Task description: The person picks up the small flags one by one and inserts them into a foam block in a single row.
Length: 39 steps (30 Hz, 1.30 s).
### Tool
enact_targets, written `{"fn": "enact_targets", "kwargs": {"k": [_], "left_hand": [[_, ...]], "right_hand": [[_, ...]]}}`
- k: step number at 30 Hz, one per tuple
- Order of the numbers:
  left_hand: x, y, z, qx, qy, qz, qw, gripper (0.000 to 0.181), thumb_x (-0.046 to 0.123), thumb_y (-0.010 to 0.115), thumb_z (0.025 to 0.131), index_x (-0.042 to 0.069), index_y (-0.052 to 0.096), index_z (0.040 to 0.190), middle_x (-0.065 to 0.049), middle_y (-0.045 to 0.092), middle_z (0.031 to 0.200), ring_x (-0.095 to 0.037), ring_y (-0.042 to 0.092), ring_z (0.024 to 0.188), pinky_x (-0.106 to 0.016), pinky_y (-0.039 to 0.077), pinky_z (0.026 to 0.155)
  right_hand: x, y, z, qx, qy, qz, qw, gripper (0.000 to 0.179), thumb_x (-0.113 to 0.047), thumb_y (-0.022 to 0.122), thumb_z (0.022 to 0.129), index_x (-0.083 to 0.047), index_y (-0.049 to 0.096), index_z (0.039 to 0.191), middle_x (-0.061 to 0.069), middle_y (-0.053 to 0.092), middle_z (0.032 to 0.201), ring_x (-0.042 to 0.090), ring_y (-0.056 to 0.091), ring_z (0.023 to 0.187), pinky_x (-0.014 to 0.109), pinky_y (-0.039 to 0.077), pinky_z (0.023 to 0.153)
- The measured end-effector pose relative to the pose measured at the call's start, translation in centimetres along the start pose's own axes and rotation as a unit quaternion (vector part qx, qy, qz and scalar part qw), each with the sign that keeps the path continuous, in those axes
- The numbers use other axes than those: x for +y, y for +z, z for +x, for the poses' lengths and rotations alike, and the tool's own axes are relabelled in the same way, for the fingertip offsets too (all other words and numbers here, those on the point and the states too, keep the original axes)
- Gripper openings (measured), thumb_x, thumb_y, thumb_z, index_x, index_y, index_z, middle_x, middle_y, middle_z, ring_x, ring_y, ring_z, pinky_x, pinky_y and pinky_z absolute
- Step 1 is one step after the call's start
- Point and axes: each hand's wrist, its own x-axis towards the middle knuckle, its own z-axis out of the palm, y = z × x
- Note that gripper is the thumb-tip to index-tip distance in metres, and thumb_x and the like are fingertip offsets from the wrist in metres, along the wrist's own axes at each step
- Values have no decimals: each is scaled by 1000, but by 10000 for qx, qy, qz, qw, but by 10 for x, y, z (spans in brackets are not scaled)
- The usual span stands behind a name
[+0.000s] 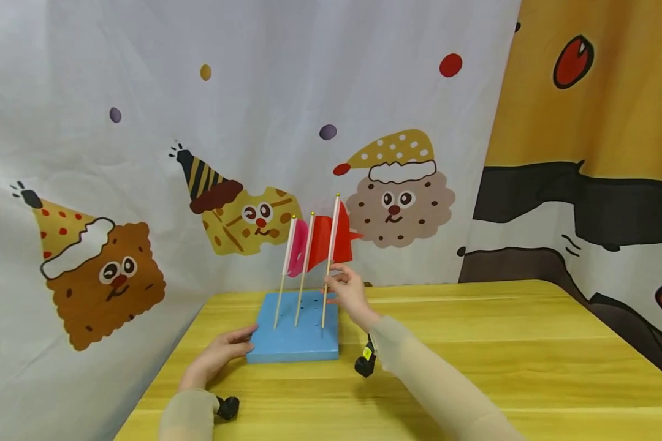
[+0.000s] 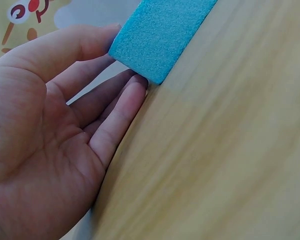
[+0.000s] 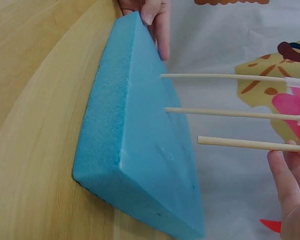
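Note:
In the head view, a light blue foam block (image 1: 295,349) lies on the table with several small holes in its top. My left hand (image 1: 220,355) touches its left side with fingers extended; in the left wrist view the fingertips meet the block's corner (image 2: 157,45). A pink flag (image 1: 296,248) and a red flag (image 1: 319,242) stand upright in the block on wooden sticks. With thumb and fingers, my right hand (image 1: 350,294) pinches the stick of another red flag (image 1: 342,236). That stick's lower end (image 3: 205,141) shows free of the block in the right wrist view.
The yellow wood-grain table (image 1: 474,349) extends to the right of the block. Behind it hangs a white curtain (image 1: 281,92) printed with cartoon biscuits. Black camera mounts (image 1: 366,361) sit at both wrists.

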Motion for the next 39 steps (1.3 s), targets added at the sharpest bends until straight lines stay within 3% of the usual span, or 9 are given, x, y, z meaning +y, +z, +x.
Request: {"fn": "enact_targets", "kwargs": {"k": [2,7,13,23,29,35,39], "left_hand": [[0,1,1,8,15,28,10000,61,22,60,98,5,35,151,-23,26,155,-41,35,135,-47,41,103],[-1,3,1,29,-56,18,10000,62,23,60,98,6,35,151,-21,28,155,-40,36,135,-47,39,105],[-1,4,2,146,-162,81,9997,61,25,62,97,8,37,150,-18,31,154,-38,37,135,-49,37,106],[4,6,4,163,133,178,9996,60,22,62,97,6,39,149,-20,32,153,-40,37,135,-49,38,105],[1,6,5,161,86,90,9998,60,21,62,97,5,38,149,-20,31,153,-40,37,134,-48,39,105],[-1,3,4,171,105,155,9997,60,20,60,98,4,37,150,-22,30,153,-41,36,135,-48,38,106],[-1,2,1,149,139,131,9997,60,20,60,98,3,36,150,-22,29,153,-41,35,135,-47,39,105]], "right_hand": [[-1,1,0,-54,25,-20,10000,30,-4,58,97,3,52,126,35,57,105,54,60,95,57,53,77],[23,2,16,58,-26,-96,9999,32,-8,60,97,0,54,127,30,60,102,51,62,93,54,56,73],[37,6,23,350,-141,-175,9991,29,-11,62,97,-5,57,124,21,64,96,42,65,86,53,56,72],[45,8,26,564,-260,-322,9975,25,-11,62,96,-6,58,120,29,62,98,44,65,85,51,57,69],[51,8,27,520,-200,-294,9980,29,-15,63,96,-4,57,122,31,61,100,44,65,85,59,53,76],[53,10,27,519,-238,-241,9981,28,-16,63,96,-5,58,121,27,62,96,50,62,90,58,54,74],[54,13,27,517,-246,-194,9982,26,-13,63,96,-4,58,120,23,63,93,45,64,85,57,55,74]]}}
